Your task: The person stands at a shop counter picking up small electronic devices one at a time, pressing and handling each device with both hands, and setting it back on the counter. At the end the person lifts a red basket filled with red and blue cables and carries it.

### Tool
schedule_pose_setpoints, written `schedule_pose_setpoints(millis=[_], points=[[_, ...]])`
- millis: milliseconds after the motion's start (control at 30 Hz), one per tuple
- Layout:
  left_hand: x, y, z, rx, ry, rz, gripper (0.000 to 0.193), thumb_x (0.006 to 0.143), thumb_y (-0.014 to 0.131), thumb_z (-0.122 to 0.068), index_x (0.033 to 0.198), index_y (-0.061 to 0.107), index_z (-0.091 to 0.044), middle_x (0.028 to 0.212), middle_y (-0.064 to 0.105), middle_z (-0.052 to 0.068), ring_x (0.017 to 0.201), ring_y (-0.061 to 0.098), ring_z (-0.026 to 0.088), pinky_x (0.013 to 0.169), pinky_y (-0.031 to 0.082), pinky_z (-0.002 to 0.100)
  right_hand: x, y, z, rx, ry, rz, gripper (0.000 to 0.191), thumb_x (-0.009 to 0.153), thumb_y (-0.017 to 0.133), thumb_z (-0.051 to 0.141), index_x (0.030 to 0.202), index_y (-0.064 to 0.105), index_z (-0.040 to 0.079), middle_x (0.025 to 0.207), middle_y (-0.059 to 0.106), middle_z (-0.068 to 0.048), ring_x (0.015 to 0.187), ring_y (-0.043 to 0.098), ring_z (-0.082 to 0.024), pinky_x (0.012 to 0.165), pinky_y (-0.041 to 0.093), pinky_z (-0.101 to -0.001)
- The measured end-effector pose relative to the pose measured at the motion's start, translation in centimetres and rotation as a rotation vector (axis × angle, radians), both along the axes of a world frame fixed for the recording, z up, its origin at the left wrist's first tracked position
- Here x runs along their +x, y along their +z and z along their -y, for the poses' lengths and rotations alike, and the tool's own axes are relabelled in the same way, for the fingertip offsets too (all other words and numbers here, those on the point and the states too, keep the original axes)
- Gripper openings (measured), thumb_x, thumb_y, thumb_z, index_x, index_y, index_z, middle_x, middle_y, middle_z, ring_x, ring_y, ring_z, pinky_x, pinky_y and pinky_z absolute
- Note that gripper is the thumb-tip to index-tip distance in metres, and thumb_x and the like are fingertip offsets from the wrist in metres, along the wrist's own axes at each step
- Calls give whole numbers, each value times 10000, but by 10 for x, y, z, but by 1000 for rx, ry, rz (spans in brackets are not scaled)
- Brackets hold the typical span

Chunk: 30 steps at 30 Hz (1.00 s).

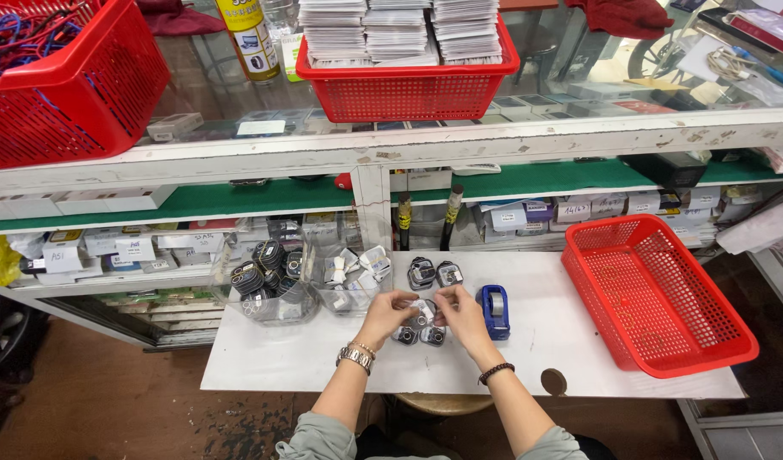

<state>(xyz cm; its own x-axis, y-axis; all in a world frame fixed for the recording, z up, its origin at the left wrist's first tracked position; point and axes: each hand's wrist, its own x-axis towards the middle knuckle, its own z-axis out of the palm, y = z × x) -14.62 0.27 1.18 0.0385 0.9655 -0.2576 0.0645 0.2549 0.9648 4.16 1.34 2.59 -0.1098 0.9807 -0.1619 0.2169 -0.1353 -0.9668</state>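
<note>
Left hand: the left hand [390, 308], with a metal watch on its wrist, has its fingertips pinched onto a small flat packet [423, 310] at the middle of the white surface [306, 358].
Right hand: the right hand [462, 313], a dark bead bracelet at the wrist, pinches the same packet from the other side; both grips are closed on it, thumbs uppermost.
Key relation: the packet lies between the two grips, its long axis running left to right from one set of fingertips to the other, and neither hand is clearly nearer; it is held just above the surface.
Directly below: two more small packets [419, 336] lie on the surface under the hands, touching or nearly touching each other.
Right of the hands: a blue tape dispenser [495, 310] stands just beside the right hand, close enough to crowd a sideways move.
Just beyond: a pair of like packets [435, 273] sits farther up the surface.
Left beyond: two clear tubs [310, 281] hold dark round pieces and small white packets.
Far right: an empty red basket [656, 298] rests tilted on the surface's right end, well apart.
Farthest: a glass counter carries another red basket [408, 94] of stacked cards.
</note>
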Motion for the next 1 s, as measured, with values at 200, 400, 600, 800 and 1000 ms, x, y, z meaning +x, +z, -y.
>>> schedule_pose_setpoints(millis=[200,400,600,800,1000], points=[[8,-23,31,-37,278,-392,244,748,843,-104,958,753,-18,902,802,141,763,745,205,734,587,333,7,-10,-3,41,-37,226,218,942,673,200,1074,701,29,867,750,-84,724,754,-164,637,618,-289],[30,-15,52,292,279,-971,510,661,860,-141,1120,698,11,1156,658,254,1014,643,402,832,544,470,61,-8,0,148,-273,376,250,938,685,255,1036,736,31,878,783,-106,751,730,-205,702,576,-355],[91,-6,41,408,-75,-680,349,783,783,-123,1125,723,-90,1021,668,145,966,667,319,845,534,441,111,-10,2,-170,-274,552,381,882,729,364,1066,777,34,921,784,-112,761,730,-260,727,569,-376],[143,-14,21,320,-146,-623,264,779,790,-110,1039,741,-105,957,689,110,942,671,299,836,541,430,105,-11,-2,-246,-197,587,389,861,759,384,1021,802,32,859,788,-129,722,732,-211,712,570,-347],[153,-13,15,360,-104,-653,187,763,814,-106,935,745,-80,962,729,102,922,694,302,815,546,435,97,-6,0,-231,-248,417,355,883,725,326,973,780,-13,810,773,-135,704,705,-212,664,553,-361]])
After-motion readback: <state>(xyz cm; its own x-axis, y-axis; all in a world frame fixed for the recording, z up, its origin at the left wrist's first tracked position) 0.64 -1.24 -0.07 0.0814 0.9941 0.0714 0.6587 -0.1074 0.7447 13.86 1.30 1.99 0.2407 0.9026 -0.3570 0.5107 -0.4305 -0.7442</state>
